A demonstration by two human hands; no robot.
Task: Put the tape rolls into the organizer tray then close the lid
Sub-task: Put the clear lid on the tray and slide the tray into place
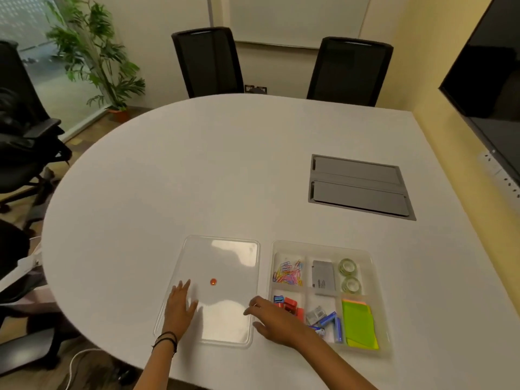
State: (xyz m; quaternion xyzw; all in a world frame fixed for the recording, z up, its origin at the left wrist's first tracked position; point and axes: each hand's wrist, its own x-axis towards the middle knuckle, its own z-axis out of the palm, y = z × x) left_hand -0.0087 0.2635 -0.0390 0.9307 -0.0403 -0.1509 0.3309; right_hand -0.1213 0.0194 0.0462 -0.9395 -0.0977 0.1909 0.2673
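Observation:
The clear organizer tray sits on the white table at the near right. Two clear tape rolls lie one behind the other in its far right compartment. The clear lid lies flat on the table to the left of the tray, with a small orange dot near its middle. My left hand rests on the lid's near left part, fingers spread. My right hand is at the lid's right edge, between lid and tray, fingers apart; I cannot tell whether it grips the edge.
Other tray compartments hold coloured paper clips, a grey card, red and blue small items, staple boxes and green sticky notes. A grey cable hatch is set in the table further back. Two black chairs stand beyond.

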